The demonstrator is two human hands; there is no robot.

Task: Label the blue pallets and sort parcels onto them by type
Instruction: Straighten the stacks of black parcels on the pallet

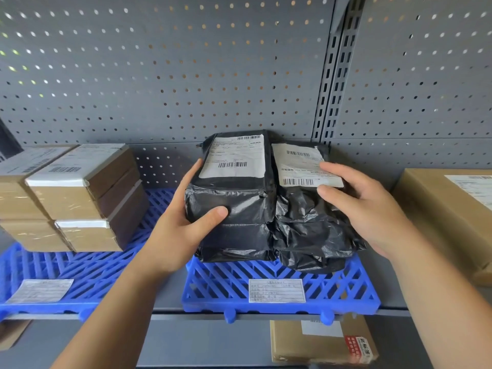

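Two stacks of black plastic-wrapped parcels stand side by side on the middle blue pallet (346,294), which carries a white label (277,290) on its front. My left hand (183,222) grips the left black stack (234,209) at its left side, thumb across the front. My right hand (364,209) holds the right black stack (306,230) from the right, fingers on its top label. A second blue pallet (87,272) at the left bears stacked brown cardboard boxes (80,198) and a white label (40,290).
A grey pegboard wall (186,75) backs the shelf. A large cardboard box (447,214) sits on the shelf at the right. On the lower shelf lies another cardboard parcel (319,342) with a red sticker. The shelf edge (170,316) runs below the pallets.
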